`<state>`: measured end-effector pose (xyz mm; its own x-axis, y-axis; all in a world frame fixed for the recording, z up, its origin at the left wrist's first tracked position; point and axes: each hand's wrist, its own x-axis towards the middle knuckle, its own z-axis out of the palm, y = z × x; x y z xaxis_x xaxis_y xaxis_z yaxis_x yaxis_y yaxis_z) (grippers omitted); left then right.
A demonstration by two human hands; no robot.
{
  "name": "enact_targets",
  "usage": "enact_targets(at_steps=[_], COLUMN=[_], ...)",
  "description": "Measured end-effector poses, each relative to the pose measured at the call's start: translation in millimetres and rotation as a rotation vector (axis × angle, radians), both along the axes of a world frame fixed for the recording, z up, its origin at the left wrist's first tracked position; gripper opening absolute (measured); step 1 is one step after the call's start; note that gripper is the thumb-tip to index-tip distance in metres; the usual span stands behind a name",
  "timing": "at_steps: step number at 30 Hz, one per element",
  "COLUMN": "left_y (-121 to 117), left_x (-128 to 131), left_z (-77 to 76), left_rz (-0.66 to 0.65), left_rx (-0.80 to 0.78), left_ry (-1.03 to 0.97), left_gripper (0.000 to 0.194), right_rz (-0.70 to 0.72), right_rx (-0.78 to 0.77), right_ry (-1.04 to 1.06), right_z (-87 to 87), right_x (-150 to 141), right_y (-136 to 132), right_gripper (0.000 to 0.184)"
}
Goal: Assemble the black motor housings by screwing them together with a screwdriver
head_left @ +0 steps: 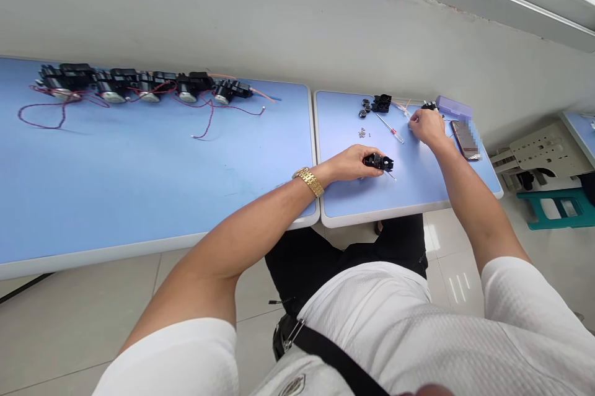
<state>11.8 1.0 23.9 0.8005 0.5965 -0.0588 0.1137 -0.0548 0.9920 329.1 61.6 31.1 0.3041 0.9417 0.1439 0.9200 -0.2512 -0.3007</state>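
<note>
My left hand [356, 163], with a gold watch on its wrist, is closed around a black plastic assembly [379, 162] just above the near part of the right table. A thin wire pokes out below that part. Farther right, my right hand [426, 126] reaches down to the tabletop with its fingers pressed together. Whatever is between its fingertips is hidden or too small to make out. Beside those fingers lie thin orange and clear pieces [403, 109], and just behind the hand sits another black part [430, 106]. A screwdriver [390, 128] with a red-marked handle lies between my hands.
Small screws [362, 133], round dark pieces [364, 108] and a black housing [382, 103] lie toward the back. A phone [465, 140] and a purple case [454, 108] are at right. Several black motor assemblies [149, 86] with red wires line the left table's [139, 179] back edge.
</note>
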Motion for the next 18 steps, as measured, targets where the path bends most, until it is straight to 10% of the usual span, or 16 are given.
enact_targets(at_steps=[18], left_y=[0.7], left_x=[-1.6], left_z=[-0.5], left_rz=[-0.029], left_rx=[0.037], left_ry=[0.035], left_gripper=[0.043], right_rz=[0.016], right_rx=[-0.156], right_ry=[0.585], right_z=[38.2], right_x=[29.8], right_y=[-32.4], right_gripper=[0.023])
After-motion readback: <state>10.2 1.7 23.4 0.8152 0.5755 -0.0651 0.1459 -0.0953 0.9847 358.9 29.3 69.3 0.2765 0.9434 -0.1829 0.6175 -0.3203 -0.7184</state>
